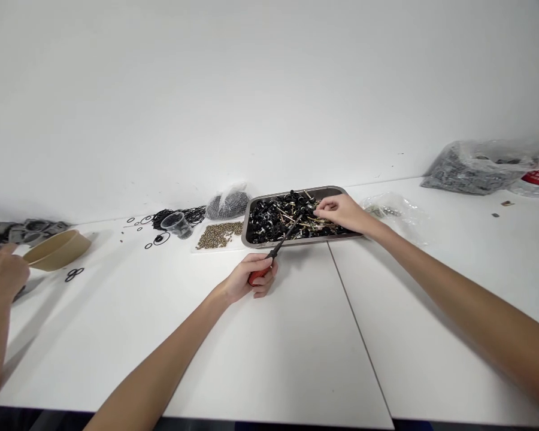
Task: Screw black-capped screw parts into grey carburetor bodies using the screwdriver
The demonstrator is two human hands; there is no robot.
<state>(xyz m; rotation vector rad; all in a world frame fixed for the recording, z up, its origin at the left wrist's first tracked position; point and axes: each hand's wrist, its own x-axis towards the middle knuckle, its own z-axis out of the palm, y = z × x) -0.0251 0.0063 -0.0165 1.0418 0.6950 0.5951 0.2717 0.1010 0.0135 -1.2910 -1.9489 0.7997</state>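
Observation:
My left hand [242,278] is closed round the red-orange handle of a screwdriver [280,243], whose dark shaft points up and right over the metal tray [246,230]. My right hand [338,211] is over the tray's right part, thumb and fingertips pinched together near the shaft's far end. Whatever small piece those fingers hold is too small to make out. Heaped in the tray are black plastic parts [266,218] with shiny metal bits, and long brass-coloured screws [289,211].
Left of the tray lie small brass pieces [220,234], a bag of dark parts [228,203], a clear cup [176,224] and black rings [161,238]. Another person's hand [2,272] is beside a tan bowl [58,250]. Plastic bags [467,170] stand at right.

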